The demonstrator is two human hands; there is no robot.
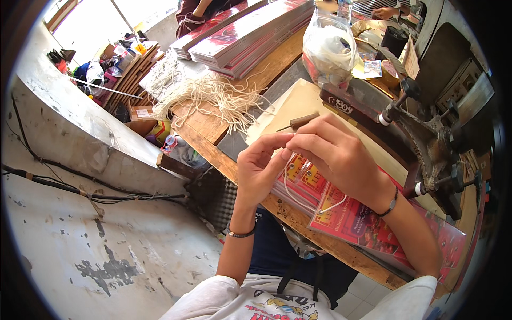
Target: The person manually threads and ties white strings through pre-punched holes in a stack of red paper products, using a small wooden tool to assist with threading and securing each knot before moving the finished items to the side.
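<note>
One cardboard box (142, 113), contents not visible, stands at left; cream cords (213, 97) lie heaped on the wooden bench (198, 127). The left hand (260, 162) has thumb and fingertips together, clamped on a white cord (286, 181) drooping over red printed cards (352, 221), its upper end hidden. A translucent plastic bag (330, 50) holds white material, hard to identify. The right hand (335, 152) meets the left, fingers bent; their grip cannot be told
</note>
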